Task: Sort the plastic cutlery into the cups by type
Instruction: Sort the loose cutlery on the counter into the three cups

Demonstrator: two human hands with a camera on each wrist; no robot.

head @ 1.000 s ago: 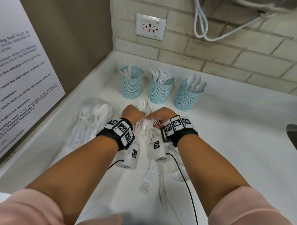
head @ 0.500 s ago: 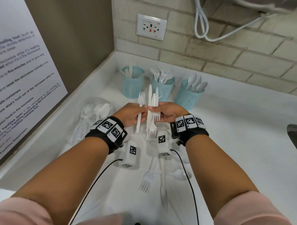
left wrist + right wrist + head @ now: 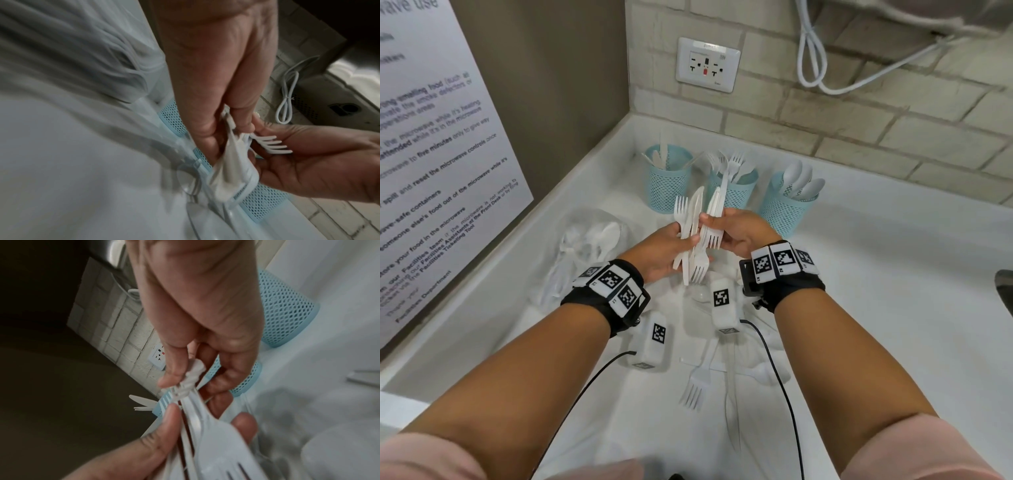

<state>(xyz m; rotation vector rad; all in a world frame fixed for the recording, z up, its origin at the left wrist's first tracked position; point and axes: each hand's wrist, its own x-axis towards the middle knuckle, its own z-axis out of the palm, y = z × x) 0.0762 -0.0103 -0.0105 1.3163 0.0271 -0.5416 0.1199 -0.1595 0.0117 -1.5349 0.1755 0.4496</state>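
Cutlery bundle (image 3: 698,236) of forks and knives: my left hand (image 3: 664,250) and right hand (image 3: 739,233) both pinch it near the cups (image 3: 732,192).

left hand (image 3: 661,251), right hand (image 3: 739,233), fingers curled, gripping

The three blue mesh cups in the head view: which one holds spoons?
The right cup, the one nearest the right hand. Rounded spoon bowls stick out of it; the middle cup shows fork tines, and the left cup holds knives.
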